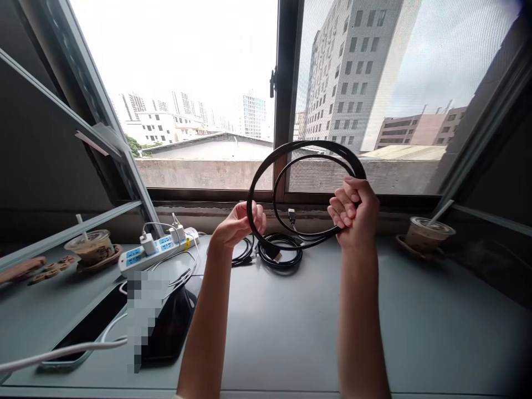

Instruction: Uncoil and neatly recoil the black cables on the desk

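I hold a black cable [307, 148] wound into a big loop, lifted above the grey desk [291, 321] in front of the window. My left hand [241, 223] pinches the loop's left side. My right hand [353, 210] is a fist round its right side. A plug end [291, 214] hangs inside the loop. Under the loop, a smaller coil of black cable [280, 252] lies on the desk.
A white power strip [155, 249] with chargers sits at left, with a plastic drink cup [91, 246] and cookies beyond it. A dark phone [89, 327] and white cords lie front left. Another drink cup [426, 233] stands at right by the window frame.
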Motion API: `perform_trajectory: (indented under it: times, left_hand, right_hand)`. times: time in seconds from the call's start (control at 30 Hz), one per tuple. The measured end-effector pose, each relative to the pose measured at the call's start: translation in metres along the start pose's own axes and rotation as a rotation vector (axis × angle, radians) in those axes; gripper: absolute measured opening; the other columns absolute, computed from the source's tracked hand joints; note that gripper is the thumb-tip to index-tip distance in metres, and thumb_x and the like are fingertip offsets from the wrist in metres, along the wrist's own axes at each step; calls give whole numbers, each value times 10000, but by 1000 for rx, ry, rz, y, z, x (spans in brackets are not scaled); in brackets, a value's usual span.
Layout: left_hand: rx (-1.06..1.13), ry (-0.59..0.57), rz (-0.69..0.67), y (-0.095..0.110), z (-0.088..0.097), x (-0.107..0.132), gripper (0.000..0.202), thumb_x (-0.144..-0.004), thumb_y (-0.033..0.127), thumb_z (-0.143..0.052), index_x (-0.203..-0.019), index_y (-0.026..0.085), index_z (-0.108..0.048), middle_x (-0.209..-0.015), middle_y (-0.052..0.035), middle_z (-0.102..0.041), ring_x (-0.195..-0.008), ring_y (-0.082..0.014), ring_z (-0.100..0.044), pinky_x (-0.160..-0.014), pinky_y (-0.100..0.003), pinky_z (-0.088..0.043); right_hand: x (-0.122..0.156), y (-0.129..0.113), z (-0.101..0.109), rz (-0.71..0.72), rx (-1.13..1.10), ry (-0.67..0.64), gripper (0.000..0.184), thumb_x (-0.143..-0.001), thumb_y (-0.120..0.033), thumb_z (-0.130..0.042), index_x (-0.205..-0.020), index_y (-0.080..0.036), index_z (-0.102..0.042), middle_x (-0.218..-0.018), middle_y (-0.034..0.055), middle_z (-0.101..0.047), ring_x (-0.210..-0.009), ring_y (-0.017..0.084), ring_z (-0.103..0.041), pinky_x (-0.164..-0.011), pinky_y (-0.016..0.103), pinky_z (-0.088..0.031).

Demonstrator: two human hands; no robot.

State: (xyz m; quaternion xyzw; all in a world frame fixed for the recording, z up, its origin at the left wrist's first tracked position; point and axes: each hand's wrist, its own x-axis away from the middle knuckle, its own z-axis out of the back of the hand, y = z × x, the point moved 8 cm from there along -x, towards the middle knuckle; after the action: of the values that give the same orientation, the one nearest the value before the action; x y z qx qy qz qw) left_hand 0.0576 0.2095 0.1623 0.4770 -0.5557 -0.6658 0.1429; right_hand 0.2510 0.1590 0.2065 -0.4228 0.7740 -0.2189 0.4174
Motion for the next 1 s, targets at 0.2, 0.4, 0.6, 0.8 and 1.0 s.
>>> perform_trajectory:
  times: [0.2,0.4,0.6,0.8,1.0]
  left_hand:
    - [-42,-486,237,-4,-42,16,414,-545,449,-771,-772,201,-530,-582,3,-522,-631,-226,-609,-609,-338,-460]
    - [-148,-63,331,-35,-20,-11,404,-789,574,-507,-731,177,-549,-481,48,-430,-473,-102,-465,-557,-242,-389]
    - [319,-148,294,-56,-33,-20,468,-786,520,-540,-1078,161,-609,-952,-106,-680,-897,-217,-628,-819,-321,-432]
    - [251,64,56,-21,-19,-20,352,-786,496,-588,-630,182,-566,-410,67,-403,-630,-153,-642,-800,-294,-464]
    - [7,341,-13,6,3,-9,553,-747,450,-636,-399,178,-304,-281,90,-245,-234,-11,-195,-314,-191,-222]
  right_hand:
    - [3,-5,2,134,144,70,423,-640,-254,-657,-418,-194,-302,-313,-103,-247,-252,19,-165,-246,189,-79]
    - [17,-7,-21,249,173,-62,412,-684,-223,-638,-391,-193,-350,-298,-93,-253,-239,30,-185,-263,209,-79]
    - [24,0,-38,285,123,-410,508,-708,-261,-665,-356,-182,-308,-265,-83,-256,-222,24,-174,-275,199,-87]
    - [-12,29,-8,193,134,-303,569,-716,-406,-645,-342,-190,-274,-271,-66,-299,-235,47,-290,-274,180,-243]
    - [-22,37,-6,222,398,-265,494,-699,-395,-698,-1151,-250,-560,-678,-53,-627,-341,54,-477,-324,173,-347]
